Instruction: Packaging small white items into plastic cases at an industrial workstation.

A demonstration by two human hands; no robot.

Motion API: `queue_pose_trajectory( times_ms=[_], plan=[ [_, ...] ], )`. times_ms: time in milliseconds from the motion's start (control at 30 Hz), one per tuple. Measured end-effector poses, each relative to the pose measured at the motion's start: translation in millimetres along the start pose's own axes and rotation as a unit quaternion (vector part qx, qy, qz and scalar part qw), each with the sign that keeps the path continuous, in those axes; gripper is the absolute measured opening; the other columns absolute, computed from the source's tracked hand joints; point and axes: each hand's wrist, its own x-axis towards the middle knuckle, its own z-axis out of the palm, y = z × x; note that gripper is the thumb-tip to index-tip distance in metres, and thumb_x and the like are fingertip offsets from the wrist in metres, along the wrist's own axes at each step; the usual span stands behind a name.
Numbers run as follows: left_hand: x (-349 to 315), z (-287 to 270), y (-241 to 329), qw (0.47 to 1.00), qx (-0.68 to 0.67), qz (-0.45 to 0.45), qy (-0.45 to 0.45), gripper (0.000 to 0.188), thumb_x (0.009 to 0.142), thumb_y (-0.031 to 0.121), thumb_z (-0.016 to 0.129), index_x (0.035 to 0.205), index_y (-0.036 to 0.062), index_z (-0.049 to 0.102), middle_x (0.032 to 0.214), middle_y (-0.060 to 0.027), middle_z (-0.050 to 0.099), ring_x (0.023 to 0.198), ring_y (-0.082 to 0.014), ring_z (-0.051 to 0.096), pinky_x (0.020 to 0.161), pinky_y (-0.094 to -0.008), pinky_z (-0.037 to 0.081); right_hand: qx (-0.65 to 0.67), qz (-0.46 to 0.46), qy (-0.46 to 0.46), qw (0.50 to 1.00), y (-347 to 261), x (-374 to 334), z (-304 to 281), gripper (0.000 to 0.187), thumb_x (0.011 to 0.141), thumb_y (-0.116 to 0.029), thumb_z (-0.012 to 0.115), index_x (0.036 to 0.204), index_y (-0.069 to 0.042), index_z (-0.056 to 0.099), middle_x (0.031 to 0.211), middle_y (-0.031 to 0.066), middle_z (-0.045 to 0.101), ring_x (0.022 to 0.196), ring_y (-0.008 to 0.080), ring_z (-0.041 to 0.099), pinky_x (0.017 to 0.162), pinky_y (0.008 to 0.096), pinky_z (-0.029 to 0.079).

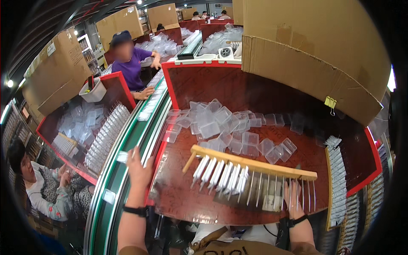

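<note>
Wood forms the bar of the pin rack at four o'clock in the view, where slim white packets fill only the nine-o'clock half, so they could slip off or tilt the rack if the right hand, partly hidden by the bare pins with its grip impossible to tell, drags on them. Toward eight o'clock the left hand is loosely open, fingers spread beside a small pale box on the green conveyor, contact uncertain; a careless brush could knock that box askew.
</note>
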Motion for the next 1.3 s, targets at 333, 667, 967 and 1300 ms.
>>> queue_pose_trajectory(
  times_ms=[333,667,967,1300],
  plan=[
    [71.0,160.6,175.4,0.963,-0.042,0.195,-0.179,0.075,0.075,0.057,0.068,0.139,0.0244,0.045,0.144,-0.0212,0.036,0.133,-0.0485,0.029,0.105,-0.0635,0.027,0.348,0.388,-0.315,0.793,52.6,105.9,93.8,0.048,0.093,-0.014,0.055,0.135,0.007,0.042,0.134,0.0324,0.044,0.126,0.0415,0.043,0.107,0.0445,0.036],
    [70.3,176.7,201.8,0.848,0.099,0.191,-0.485,0.065,0.073,0.063,0.063,0.131,0.0348,0.056,0.155,-0.0061,0.026,0.142,-0.0475,0.010,0.103,-0.0761,0.017,0.376,0.409,-0.204,0.806,60.6,118.5,118.0,0.052,0.092,-0.018,0.056,0.135,0.007,0.043,0.133,0.0316,0.046,0.125,0.0415,0.044,0.106,0.0439,0.036],
    [35.4,105.6,134.2,0.832,0.144,0.185,-0.503,0.059,0.075,0.055,0.067,0.129,0.0342,0.058,0.153,-0.0020,0.030,0.144,-0.0407,0.014,0.103,-0.0743,0.020,0.390,0.454,-0.176,0.782,36.1,-3.8,43.4,0.055,0.091,-0.021,0.057,0.135,0.007,0.043,0.132,0.0308,0.047,0.125,0.0414,0.045,0.106,0.0434,0.036],
    [-33.3,7.2,71.5,0.963,0.013,0.158,-0.217,0.059,0.080,0.046,0.068,0.130,0.0173,0.054,0.137,-0.0177,0.046,0.127,-0.0407,0.042,0.102,-0.0556,0.035,0.314,0.310,-0.110,0.891,-12.4,-36.6,-44.9,0.056,0.091,-0.015,0.056,0.139,0.007,0.036,0.141,0.0301,0.038,0.132,0.0427,0.034,0.111,0.0470,0.027]
  ],
)
